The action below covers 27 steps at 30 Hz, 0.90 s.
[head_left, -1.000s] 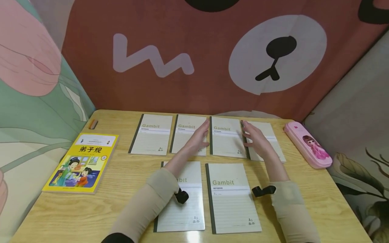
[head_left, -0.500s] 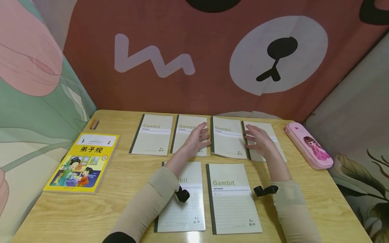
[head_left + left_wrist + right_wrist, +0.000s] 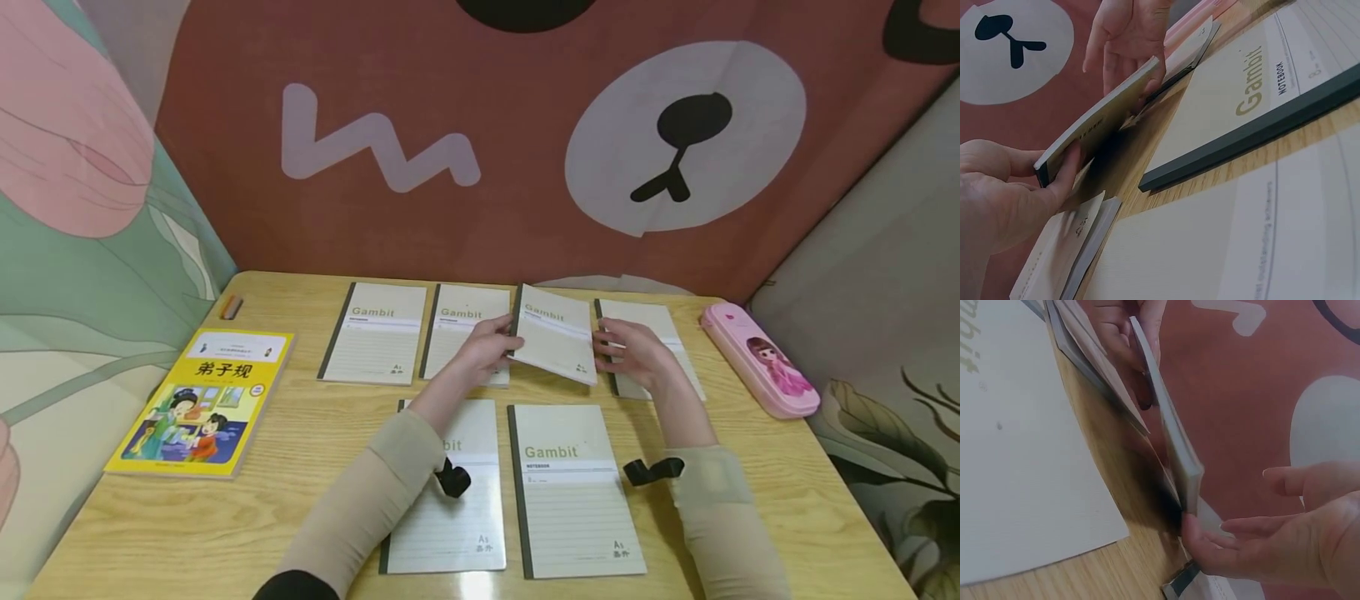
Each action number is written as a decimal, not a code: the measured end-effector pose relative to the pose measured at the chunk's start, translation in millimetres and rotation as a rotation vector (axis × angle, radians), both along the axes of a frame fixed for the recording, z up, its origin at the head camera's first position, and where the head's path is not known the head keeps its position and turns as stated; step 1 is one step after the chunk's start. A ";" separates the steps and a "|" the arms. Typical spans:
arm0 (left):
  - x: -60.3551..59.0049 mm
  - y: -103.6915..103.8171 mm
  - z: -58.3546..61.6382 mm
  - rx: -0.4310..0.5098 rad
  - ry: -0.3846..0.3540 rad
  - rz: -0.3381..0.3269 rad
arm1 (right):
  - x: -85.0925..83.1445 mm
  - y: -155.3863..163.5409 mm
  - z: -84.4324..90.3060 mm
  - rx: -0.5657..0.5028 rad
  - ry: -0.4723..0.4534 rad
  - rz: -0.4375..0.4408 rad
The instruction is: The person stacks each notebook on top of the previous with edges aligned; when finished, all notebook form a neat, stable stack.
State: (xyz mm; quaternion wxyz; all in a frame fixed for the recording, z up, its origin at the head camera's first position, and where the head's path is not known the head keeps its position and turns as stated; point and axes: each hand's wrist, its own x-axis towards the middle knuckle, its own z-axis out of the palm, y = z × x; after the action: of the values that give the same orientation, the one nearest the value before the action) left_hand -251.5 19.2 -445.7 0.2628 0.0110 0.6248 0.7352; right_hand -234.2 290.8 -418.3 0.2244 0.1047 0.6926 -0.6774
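In the head view, a cream Gambit notebook [image 3: 555, 335] with a dark spine is raised off the table and tilted, its right lower corner dipping. My left hand [image 3: 483, 350] pinches it by the spine side; in the left wrist view the thumb [image 3: 1067, 167] lies on the cover and the fingers go behind. My right hand [image 3: 641, 354] is at the opposite edge with its fingers loosely extended. The right wrist view has one fingertip [image 3: 1191, 532] touching the notebook's corner [image 3: 1192, 478], while the other fingers stay apart from it.
Flat beside it lie a notebook [image 3: 675, 333] under my right hand and two more to the left [image 3: 375, 333]. Two notebooks [image 3: 577, 492] lie nearer me. A yellow picture book [image 3: 202, 400], an eraser-like block [image 3: 231, 307] and a pink pencil case [image 3: 761, 358] flank them.
The third notebook of the back row has come up off the table and tilted. My left hand has closed on its spine side, and my right hand has moved slightly inward to its right edge.
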 end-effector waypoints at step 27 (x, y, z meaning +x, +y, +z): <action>-3.1 -87.2 20.8 -0.564 0.278 0.036 | -28.2 -89.1 -8.9 0.181 0.178 0.047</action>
State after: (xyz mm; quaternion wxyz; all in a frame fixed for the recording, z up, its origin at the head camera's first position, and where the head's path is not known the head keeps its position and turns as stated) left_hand -254.6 -68.1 -424.9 0.1547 0.0269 0.8340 0.5290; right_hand -262.4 201.7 -427.3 0.1674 0.0478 0.7702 -0.6135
